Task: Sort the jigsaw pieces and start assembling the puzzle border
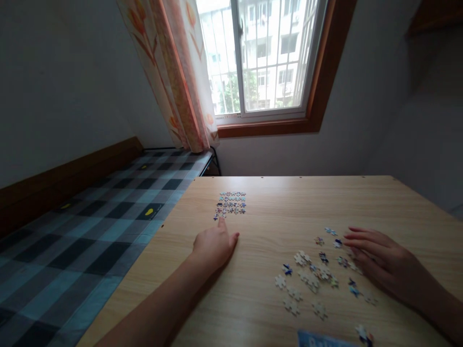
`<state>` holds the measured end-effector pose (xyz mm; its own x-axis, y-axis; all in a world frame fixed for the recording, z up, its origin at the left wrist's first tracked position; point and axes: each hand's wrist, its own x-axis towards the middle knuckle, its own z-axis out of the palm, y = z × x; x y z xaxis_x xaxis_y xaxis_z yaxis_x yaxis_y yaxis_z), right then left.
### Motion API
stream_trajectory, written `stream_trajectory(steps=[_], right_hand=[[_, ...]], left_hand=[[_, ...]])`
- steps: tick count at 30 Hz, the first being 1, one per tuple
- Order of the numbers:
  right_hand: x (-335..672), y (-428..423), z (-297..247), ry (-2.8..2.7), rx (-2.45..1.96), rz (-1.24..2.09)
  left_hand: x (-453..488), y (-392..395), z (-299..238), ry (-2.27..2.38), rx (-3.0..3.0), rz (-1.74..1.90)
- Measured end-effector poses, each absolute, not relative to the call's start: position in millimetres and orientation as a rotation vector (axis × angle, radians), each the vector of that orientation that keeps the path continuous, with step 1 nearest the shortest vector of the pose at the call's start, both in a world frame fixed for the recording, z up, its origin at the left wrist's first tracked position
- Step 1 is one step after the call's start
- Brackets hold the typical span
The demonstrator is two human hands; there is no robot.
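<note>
My left hand [213,245] rests on the table with its index finger stretched forward and its thumb held apart. That fingertip meets a small jigsaw piece [222,216] at the near edge of several rows of jigsaw pieces [232,198]. Over on the right, my right hand [378,255] hovers low or lies at the edge of a loose scatter of jigsaw pieces [309,279], its fingers extended. A dark blue and white piece [337,243] lies just beyond its fingertips. My right palm hides whatever is beneath it. Some loose pieces show pale faces, others coloured ones.
The wooden table [275,207] stretches to the wall below a barred window [271,58]. A bed with a checked cover [119,212] adjoins its left side, with a flowered curtain [181,72] above. A blue printed item [321,339] shows at the near edge.
</note>
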<state>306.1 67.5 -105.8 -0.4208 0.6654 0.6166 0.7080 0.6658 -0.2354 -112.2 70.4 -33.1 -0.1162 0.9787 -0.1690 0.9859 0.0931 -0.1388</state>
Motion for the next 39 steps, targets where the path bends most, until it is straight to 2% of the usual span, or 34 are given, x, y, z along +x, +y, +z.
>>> stream_trajectory(steps=[5, 11, 13, 16, 20, 32, 39], right_hand=[[301, 65, -97, -2.164, -1.081, -0.042], [295, 65, -92, -2.163, -1.064, -0.044], [292, 65, -89, -2.202, -1.042, -0.041], [282, 60, -85, -2.315, -0.996, -0.059], [266, 47, -78, -2.439, -0.986, -0.114], [250, 38, -77, -2.526, -1.074, -0.028], [255, 37, -71, -2.483, -1.027, -0.070]], left_hand=[[-113, 74, -33, 2.308, 2.074, -0.398], [-99, 66, -26, 2.282, 2.161, -0.299], [-89, 58, -25, 2.139, 2.292, -0.175], [-76, 46, -27, 1.655, 2.598, 0.041], [-66, 38, -34, 1.119, 2.804, 0.120], [-73, 53, -50, 0.741, 3.049, 0.354], [-75, 55, -50, 0.724, 3.048, 0.421]])
